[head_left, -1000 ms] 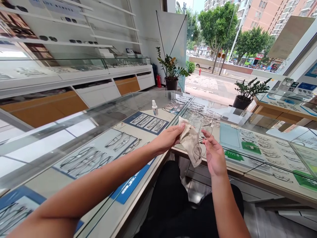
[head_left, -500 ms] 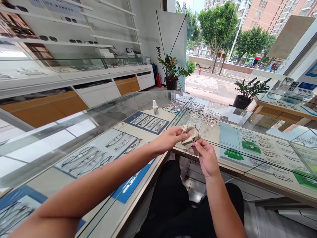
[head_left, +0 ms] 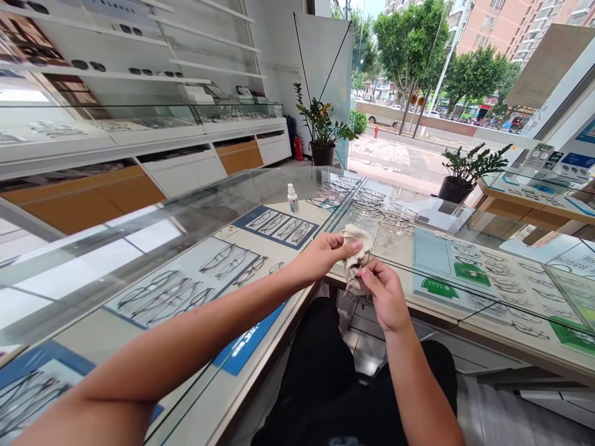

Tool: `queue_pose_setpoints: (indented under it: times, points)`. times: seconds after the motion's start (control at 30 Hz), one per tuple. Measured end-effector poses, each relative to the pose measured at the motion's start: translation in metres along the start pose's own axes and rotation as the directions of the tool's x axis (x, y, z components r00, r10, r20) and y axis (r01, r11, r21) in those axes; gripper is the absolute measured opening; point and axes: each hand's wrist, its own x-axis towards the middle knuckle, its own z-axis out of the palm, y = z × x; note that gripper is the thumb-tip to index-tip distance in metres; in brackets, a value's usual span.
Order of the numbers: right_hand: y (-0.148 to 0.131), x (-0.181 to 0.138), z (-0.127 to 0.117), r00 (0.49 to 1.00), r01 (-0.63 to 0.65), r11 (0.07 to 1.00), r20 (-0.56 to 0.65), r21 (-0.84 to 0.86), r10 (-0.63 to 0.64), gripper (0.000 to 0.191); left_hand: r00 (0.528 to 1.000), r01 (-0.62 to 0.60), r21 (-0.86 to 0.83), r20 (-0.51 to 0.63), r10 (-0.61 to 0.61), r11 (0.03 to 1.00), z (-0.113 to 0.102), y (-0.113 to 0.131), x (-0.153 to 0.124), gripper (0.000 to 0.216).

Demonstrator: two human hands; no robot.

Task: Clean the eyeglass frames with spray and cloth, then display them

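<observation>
My left hand (head_left: 328, 255) is closed on a crumpled beige cloth (head_left: 357, 238), with the thumb pressed flat over it. Just below and to the right, my right hand (head_left: 385, 291) pinches a pair of eyeglasses (head_left: 357, 267) between thumb and fingers. Only a bit of the thin dark frame shows, as the cloth and fingers cover most of it. Both hands meet above the near edge of the glass counter, over my lap. A small white spray bottle (head_left: 292, 198) stands upright on the counter beyond my left hand.
Under the glass counter (head_left: 204, 214) lie rows of eyeglasses (head_left: 162, 297) on trays. More loose frames (head_left: 395, 217) are clustered farther off. Potted plants (head_left: 323, 139) stand by the window. Shelves with sunglasses (head_left: 88, 65) line the left wall.
The cloth has been turned and now hangs lower between my hands, covering more of the eyeglasses. My left thumb has shifted slightly up and right across it.
</observation>
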Motion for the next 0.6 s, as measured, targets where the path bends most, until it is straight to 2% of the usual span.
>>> queue_pose_setpoints:
  times: [0.2,0.43,0.6]
  points:
    - [-0.006,0.002,-0.006,1.0,-0.021,1.0,-0.016,0.012,0.021,0.038,0.993,0.112,-0.217,0.058,-0.102,0.97,0.0,0.001,0.004,0.054]
    - [0.003,0.004,-0.001,1.0,0.003,0.999,0.004,0.045,-0.003,0.03,0.988,0.154,-0.093,0.019,-0.153,0.984,0.002,-0.003,-0.003,0.044]
    - [0.01,0.008,0.0,1.0,-0.011,0.998,-0.009,0.064,0.012,0.027,0.988,0.153,-0.108,0.029,-0.151,0.982,-0.003,-0.002,0.0,0.042]
